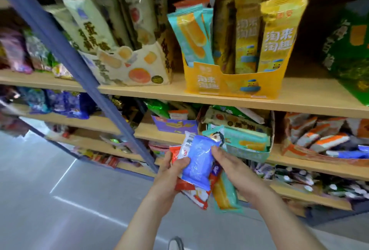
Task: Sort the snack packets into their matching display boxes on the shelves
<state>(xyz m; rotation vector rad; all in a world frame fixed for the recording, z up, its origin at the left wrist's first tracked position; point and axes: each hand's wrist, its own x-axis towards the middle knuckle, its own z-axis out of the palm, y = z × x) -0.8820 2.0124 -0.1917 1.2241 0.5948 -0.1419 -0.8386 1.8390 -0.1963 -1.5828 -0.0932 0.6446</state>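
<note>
Both hands hold snacks in front of the shelves. The left hand (173, 172) grips a bundle of snack packets (191, 192) from below, with its thumb pressed on the blue packet (197, 162) on top. The right hand (229, 162) pinches the right edge of that blue packet. A teal and orange packet (225, 192) sticks out under the right hand. Higher up, on the top shelf (299, 98), stands a yellow box (229, 84) with tall yellow packets (277, 36) in it, and teal ones (191, 36) too.
</note>
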